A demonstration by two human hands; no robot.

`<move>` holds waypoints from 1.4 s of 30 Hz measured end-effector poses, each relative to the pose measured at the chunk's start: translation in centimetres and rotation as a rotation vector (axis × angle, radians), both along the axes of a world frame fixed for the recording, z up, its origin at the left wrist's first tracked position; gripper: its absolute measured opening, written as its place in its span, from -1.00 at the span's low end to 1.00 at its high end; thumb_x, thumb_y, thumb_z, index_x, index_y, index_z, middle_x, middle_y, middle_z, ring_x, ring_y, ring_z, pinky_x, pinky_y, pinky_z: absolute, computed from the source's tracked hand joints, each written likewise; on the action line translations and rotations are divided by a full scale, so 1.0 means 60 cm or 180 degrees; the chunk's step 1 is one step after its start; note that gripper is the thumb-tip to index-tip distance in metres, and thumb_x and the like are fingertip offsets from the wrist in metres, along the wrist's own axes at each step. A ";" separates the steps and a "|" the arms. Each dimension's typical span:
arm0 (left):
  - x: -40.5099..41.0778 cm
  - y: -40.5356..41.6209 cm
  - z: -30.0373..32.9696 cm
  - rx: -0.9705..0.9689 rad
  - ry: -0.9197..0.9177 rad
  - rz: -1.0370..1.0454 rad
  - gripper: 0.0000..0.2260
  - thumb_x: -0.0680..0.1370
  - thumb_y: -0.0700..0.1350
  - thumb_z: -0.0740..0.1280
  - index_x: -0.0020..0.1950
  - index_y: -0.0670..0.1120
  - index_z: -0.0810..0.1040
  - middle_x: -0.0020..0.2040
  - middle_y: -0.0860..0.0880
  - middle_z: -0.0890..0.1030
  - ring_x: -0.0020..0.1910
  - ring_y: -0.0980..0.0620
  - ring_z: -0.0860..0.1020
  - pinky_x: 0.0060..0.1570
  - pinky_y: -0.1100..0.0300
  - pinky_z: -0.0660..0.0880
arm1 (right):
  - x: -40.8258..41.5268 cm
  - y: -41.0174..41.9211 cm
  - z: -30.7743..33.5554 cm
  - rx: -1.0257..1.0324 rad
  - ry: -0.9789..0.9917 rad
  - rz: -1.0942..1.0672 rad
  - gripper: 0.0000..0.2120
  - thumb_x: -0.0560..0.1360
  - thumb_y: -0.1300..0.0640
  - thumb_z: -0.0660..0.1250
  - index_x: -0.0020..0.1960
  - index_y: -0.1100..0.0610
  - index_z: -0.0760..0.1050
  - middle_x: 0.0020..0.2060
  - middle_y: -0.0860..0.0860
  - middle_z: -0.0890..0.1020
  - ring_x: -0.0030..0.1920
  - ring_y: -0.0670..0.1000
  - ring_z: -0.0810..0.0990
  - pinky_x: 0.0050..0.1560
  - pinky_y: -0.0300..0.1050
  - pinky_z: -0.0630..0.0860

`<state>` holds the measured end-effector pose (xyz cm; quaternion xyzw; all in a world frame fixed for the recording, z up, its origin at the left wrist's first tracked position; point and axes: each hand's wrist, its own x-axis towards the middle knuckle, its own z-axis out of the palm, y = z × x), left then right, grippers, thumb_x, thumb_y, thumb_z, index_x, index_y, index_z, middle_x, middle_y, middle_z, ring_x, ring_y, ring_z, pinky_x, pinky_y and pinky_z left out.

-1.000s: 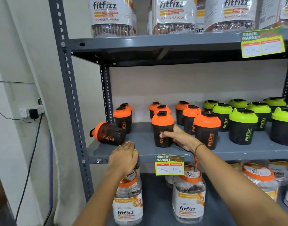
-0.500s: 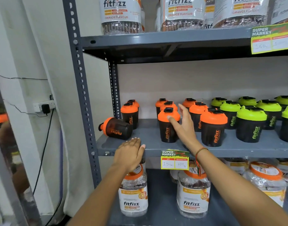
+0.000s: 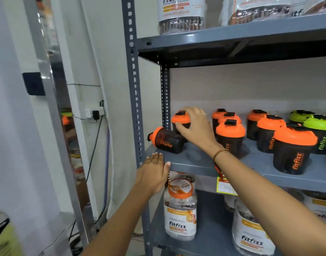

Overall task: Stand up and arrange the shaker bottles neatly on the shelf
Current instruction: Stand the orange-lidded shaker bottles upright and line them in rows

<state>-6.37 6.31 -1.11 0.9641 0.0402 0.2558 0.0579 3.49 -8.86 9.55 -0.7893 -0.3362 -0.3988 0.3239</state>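
Observation:
Black shaker bottles with orange lids stand on the grey middle shelf (image 3: 193,163). One orange-lidded bottle (image 3: 167,140) lies on its side at the shelf's left end, lid pointing left. My right hand (image 3: 195,128) reaches over it and wraps its fingers around an upright orange-lidded bottle (image 3: 179,120) at the back left. My left hand (image 3: 153,172) rests flat against the shelf's front left edge, holding nothing. Further right stand more orange-lidded bottles (image 3: 230,134) and green-lidded ones (image 3: 319,130).
The grey slotted upright (image 3: 133,89) frames the shelf's left side. Clear fitfizz jars (image 3: 180,209) fill the shelf below, and more jars (image 3: 180,13) sit on the shelf above. A yellow price tag (image 3: 226,187) hangs on the shelf edge. A wall socket (image 3: 94,112) with cables is to the left.
My right hand let go of the middle front bottle and moved left to the upright back-left bottle. The view swung left; my left hand stays on the shelf edge.

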 end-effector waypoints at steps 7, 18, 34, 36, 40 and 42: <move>0.013 0.010 -0.006 0.0057 0.0182 0.0001 -0.45 0.63 0.15 -0.09 0.52 -0.12 0.13 0.52 -0.13 0.23 0.49 -0.08 0.20 0.44 0.01 0.14 | 0.077 0.088 -0.003 -0.1745 0.1539 -0.0435 -0.20 0.30 -0.48 0.30 0.27 0.11 0.42 0.16 0.10 0.60 0.14 0.17 0.57 0.12 0.14 0.54; 0.022 0.013 -0.016 0.0114 0.0160 -0.0034 -0.43 0.61 0.17 -0.13 0.53 -0.11 0.11 0.52 -0.12 0.23 0.50 -0.07 0.18 0.46 0.00 0.13 | 0.111 0.098 -0.039 -0.1108 0.2295 0.0031 -0.23 0.09 -0.46 0.45 0.08 0.06 0.55 -0.01 0.02 0.65 -0.01 0.06 0.63 0.08 0.04 0.61; 0.021 0.016 -0.017 0.0058 0.0133 -0.0142 -0.38 0.58 0.19 -0.18 0.52 -0.14 0.13 0.52 -0.14 0.23 0.50 -0.05 0.16 0.47 0.05 0.08 | 0.073 0.025 -0.097 0.1189 0.2927 0.1623 -0.25 0.28 0.02 0.63 0.38 0.05 0.39 0.23 0.00 0.61 0.26 0.00 0.56 0.28 -0.04 0.49; 0.019 0.015 -0.015 0.0026 0.0151 -0.0163 -0.42 0.61 0.17 -0.15 0.52 -0.14 0.11 0.53 -0.13 0.21 0.51 -0.04 0.14 0.47 0.06 0.05 | 0.070 0.024 -0.104 0.1163 0.2886 0.1598 -0.24 0.28 0.04 0.63 0.39 0.06 0.37 0.25 0.00 0.59 0.27 0.00 0.54 0.22 -0.10 0.47; 0.012 0.011 -0.007 0.0013 0.0220 -0.0174 -0.46 0.63 0.13 -0.11 0.53 -0.13 0.09 0.54 -0.12 0.17 0.52 -0.05 0.11 0.46 0.06 0.04 | 0.065 0.026 -0.106 0.1124 0.2891 0.1615 -0.24 0.31 0.05 0.62 0.41 0.05 0.33 0.28 0.01 0.55 0.30 0.03 0.51 0.20 -0.10 0.44; 0.012 0.010 -0.006 -0.0045 0.0244 -0.0152 -0.45 0.63 0.15 -0.11 0.53 -0.12 0.09 0.54 -0.12 0.17 0.52 -0.05 0.11 0.46 0.05 0.06 | 0.059 0.025 -0.108 0.1059 0.2861 0.1585 -0.20 0.30 0.04 0.62 0.42 0.02 0.30 0.29 0.01 0.53 0.34 0.05 0.49 0.26 -0.05 0.45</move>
